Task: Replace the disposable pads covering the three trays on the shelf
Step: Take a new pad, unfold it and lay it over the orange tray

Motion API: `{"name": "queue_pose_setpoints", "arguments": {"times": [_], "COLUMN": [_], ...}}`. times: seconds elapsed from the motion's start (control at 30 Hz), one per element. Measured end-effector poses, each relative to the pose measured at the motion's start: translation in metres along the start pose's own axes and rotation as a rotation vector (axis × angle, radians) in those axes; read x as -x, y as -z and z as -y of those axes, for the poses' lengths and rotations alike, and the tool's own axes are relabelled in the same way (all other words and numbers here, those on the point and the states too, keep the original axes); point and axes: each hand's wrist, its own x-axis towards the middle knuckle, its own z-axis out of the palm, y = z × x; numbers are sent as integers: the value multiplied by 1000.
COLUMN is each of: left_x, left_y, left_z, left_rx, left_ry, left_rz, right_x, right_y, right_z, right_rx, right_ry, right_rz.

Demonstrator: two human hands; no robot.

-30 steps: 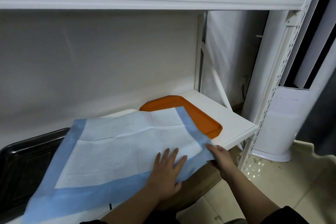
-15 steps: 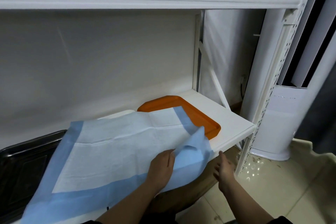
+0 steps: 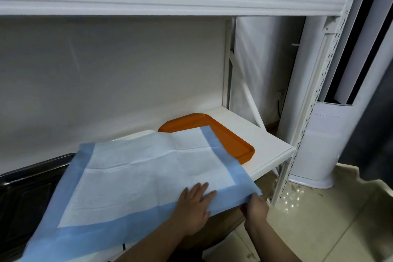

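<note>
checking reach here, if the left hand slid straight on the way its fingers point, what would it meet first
Probably the orange tray: the left hand lies flat on the pad, fingers pointing up-right toward it. Depth is unclear.

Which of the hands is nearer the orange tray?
Right. The right hand pinches the pad at its near right corner, just below the orange tray. The left hand lies flat on the pad, further left of the tray.

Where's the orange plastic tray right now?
Head view: the orange plastic tray sits on the right end of the white lower shelf, its left part covered by the blue-bordered disposable pad.
</note>
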Motion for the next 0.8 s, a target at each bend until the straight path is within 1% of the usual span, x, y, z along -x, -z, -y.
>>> {"name": "queue_pose_setpoints", "arguments": {"times": [0.17, 0.27, 0.33, 0.4, 0.47, 0.57, 0.63, 0.7, 0.8], "left_x": [1, 5, 7, 6, 5, 3, 3, 6, 13], "left_y": [-1, -4, -1, 5, 10, 16, 18, 19, 22], "left_z": [3, 4, 5, 4, 1, -5, -8, -9, -1], "left_rx": [-24, -60, -43, -30, 7, 62, 69, 59, 36], "left_ry": [8, 76, 134, 168, 183, 149, 107, 66, 54], "left_rz": [47, -38, -81, -80, -75, -81, -83, -73, -20], "right_x": [7, 10, 13, 15, 17, 24, 27, 26, 21], "right_y": [-3, -4, -4, -3, -4, -11, -17, -23, -29], "right_z": [10, 12, 13, 13, 10, 8, 5, 2, 5], "right_rx": [-91, -126, -139, -173, -203, -152, -86, -51, -27], "right_ry": [54, 70, 77, 72, 57, 43, 19, -30, -59], "right_rz": [46, 64, 62, 64, 111, 210, 236, 227, 160]}}
